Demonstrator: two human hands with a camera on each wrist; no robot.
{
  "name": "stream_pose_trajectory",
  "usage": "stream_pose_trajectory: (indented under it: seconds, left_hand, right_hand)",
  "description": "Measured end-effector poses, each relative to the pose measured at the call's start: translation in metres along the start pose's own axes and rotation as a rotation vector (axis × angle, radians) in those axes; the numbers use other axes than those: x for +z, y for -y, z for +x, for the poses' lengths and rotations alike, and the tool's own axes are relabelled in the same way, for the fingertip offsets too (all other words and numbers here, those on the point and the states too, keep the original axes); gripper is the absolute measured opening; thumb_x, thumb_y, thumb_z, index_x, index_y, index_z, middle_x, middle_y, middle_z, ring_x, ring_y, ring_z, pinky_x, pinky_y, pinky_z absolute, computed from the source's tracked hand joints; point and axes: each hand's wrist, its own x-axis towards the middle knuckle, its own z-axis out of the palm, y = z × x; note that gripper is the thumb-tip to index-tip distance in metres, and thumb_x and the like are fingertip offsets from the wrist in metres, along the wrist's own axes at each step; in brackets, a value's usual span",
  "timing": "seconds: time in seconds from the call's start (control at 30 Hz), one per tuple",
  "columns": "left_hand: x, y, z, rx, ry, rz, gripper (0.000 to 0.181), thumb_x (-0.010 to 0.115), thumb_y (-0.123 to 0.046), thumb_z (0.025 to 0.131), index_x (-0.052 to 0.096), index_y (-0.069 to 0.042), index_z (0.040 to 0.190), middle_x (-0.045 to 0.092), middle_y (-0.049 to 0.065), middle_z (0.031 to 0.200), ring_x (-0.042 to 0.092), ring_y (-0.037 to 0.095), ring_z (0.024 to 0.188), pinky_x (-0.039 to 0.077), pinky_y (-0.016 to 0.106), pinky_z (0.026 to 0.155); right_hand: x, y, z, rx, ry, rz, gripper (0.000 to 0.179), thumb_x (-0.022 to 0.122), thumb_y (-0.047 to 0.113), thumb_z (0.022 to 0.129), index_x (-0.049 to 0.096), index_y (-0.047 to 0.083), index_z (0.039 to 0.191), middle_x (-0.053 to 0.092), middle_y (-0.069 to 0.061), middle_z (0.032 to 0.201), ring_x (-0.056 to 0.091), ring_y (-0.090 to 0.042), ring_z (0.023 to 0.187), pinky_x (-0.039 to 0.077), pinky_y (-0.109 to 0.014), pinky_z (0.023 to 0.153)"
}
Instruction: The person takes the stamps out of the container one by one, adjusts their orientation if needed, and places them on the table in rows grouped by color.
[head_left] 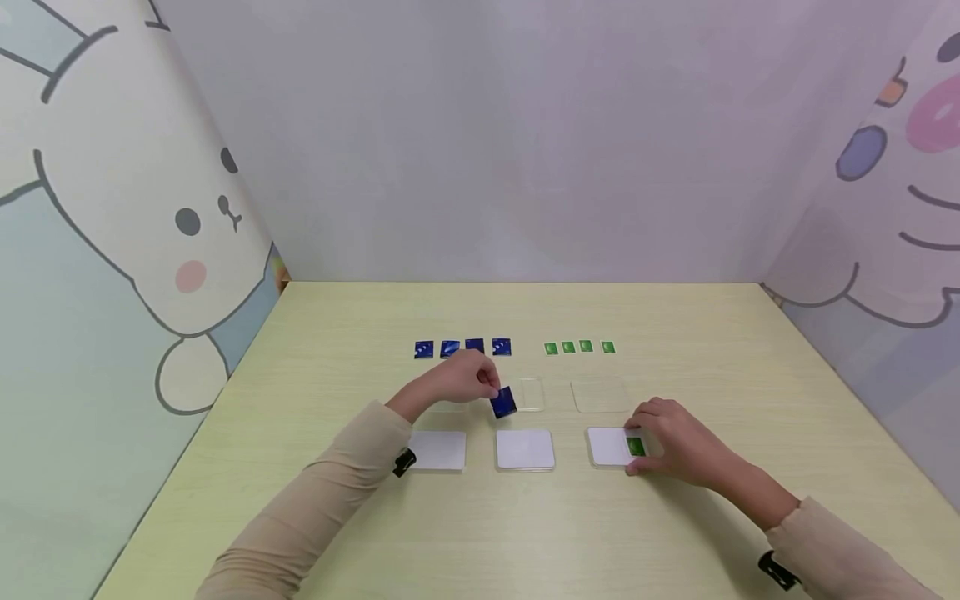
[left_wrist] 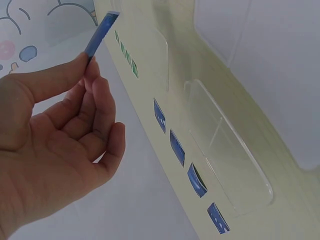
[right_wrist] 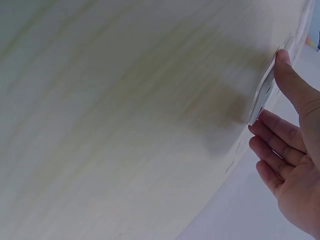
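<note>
Between thumb and fingers my left hand (head_left: 463, 377) pinches a small dark blue square piece (head_left: 504, 402), raised over the middle of the table. The left wrist view shows this blue piece (left_wrist: 101, 34) nearly edge-on, the other fingers curled loosely below. On the right, my right hand (head_left: 678, 440) grips a flat white stack in a clear case (head_left: 606, 447) by its near and far edges. A small green square (head_left: 636, 447) lies on its right end, beside the palm. From the right wrist, the thumb and fingertips show at opposite edges of the stack (right_wrist: 262, 92).
Two more white stacks stand to the left, one in the middle (head_left: 525, 449) and one at the left (head_left: 438, 451). Behind them lie clear lids (head_left: 600, 395). Farther back run several blue squares (head_left: 450, 349) and several green squares (head_left: 568, 347).
</note>
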Motion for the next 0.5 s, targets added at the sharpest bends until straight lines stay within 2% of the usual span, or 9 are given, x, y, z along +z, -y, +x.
stream_pose_trajectory:
  seconds: [0.5]
  left_hand:
    - [-0.01, 0.011, -0.011, -0.013, 0.0, 0.036, 0.006, 0.067, -0.009, 0.091, 0.071, -0.006, 0.092, 0.069, 0.006, 0.09, 0.057, 0.013, 0.078, 0.048, 0.022, 0.07]
  right_hand:
    - [-0.001, 0.001, 0.0, 0.03, 0.017, 0.02, 0.05, 0.09, 0.042, 0.062, 0.072, 0.01, 0.098, 0.07, 0.003, 0.096, 0.06, -0.014, 0.09, 0.053, -0.044, 0.086]
